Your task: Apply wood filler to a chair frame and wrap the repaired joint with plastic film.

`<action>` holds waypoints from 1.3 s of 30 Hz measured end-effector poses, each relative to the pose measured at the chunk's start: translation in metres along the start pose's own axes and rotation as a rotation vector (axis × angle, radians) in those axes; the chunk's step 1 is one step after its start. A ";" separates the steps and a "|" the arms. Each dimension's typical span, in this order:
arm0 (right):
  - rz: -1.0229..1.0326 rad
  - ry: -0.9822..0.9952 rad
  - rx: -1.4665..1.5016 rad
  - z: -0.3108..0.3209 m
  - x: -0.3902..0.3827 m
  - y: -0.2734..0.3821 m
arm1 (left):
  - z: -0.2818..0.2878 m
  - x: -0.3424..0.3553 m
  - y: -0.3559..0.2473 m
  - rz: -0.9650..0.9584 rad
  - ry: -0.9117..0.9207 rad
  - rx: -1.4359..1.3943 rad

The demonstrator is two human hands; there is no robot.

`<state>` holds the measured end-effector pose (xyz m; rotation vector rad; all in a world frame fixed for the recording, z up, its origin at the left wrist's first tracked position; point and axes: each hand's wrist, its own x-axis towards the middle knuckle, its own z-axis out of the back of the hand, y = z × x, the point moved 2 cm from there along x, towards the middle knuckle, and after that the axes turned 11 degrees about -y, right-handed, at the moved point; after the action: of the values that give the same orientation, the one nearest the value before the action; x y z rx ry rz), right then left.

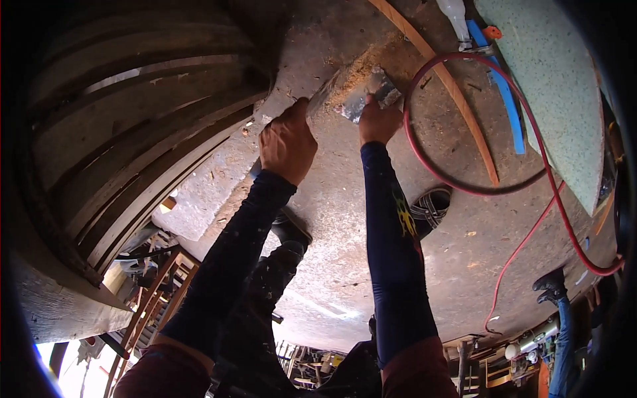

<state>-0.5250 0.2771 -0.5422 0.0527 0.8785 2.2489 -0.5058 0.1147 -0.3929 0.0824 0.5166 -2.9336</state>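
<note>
Two arms (229,249) (397,259), two hands (288,140) (380,125), one sheet (382,83)

Floor (491,252) lies open right of centre; slats (159,126) seem to block the dim left, a looped hose (491,192) the upper right.

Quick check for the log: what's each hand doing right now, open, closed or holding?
Left hand: fingers curled; whether it grips anything can't be told.
Right hand: closed on a flat, worn grey sheet, thumb on top.
</note>
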 end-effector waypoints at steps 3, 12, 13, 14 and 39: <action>-0.025 -0.077 0.141 -0.006 -0.002 -0.008 | -0.010 0.006 -0.014 -0.091 -0.138 -0.123; -0.505 0.307 1.097 -0.007 -0.021 -0.013 | -0.040 -0.028 -0.035 -0.087 -0.081 -0.025; -0.510 0.306 1.104 -0.010 -0.022 -0.011 | -0.039 -0.028 -0.036 -0.058 -0.085 -0.056; -0.528 0.280 1.153 -0.011 -0.026 -0.008 | -0.037 -0.029 -0.035 -0.014 -0.065 -0.086; -0.076 0.540 0.553 -0.020 -0.005 -0.049 | -0.095 0.078 -0.076 -0.022 0.556 0.105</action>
<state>-0.4973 0.2879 -0.5868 -0.3432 1.7379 1.9074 -0.5925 0.2063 -0.4630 0.9258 0.4270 -2.9331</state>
